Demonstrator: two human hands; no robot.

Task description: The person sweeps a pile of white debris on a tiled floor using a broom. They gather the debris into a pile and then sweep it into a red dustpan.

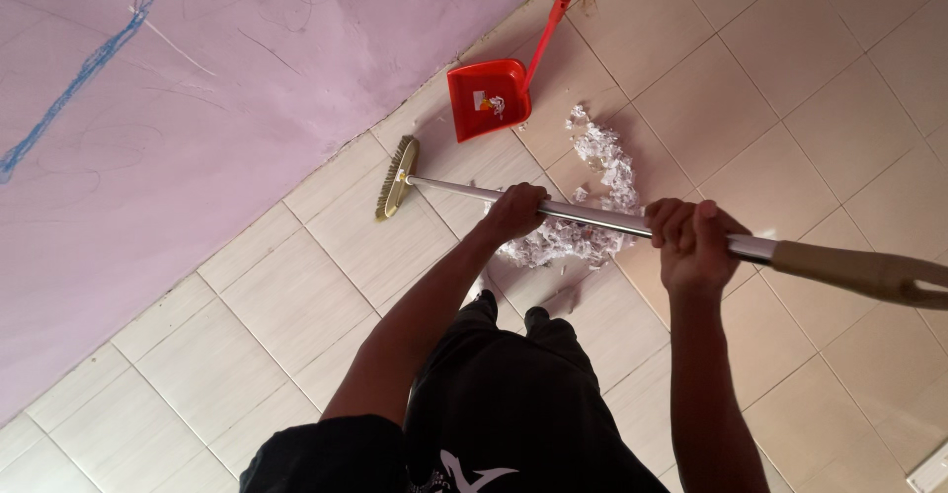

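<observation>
Pink plaster wall, scrawled with blue crayon lines, meets a floor of pale beige tiles where you stand looking down past dark clothing.

Farthest to the left of your hands, the broom's bristle head rests on the tiles close to the wall's foot. Its silver metal handle runs rightward from there, passing through both of your fists. Your left hand is curled shut around the tube partway along, knuckles up. Beyond that hand, up by the wall, sits a red dustpan with its long red stem angled away. Between your hands and under the handle lies a heap of torn white paper scraps, a trail of it reaching toward the pan.

Your right hand is clenched tight on the tube just short of the tan grip at the handle's end.

The broom looks light and stiff, its smooth metal likely slick; two hands spaced apart, as you have them, should steer it well. The scraps appear featherweight and would probably scatter under a hard stroke.
</observation>
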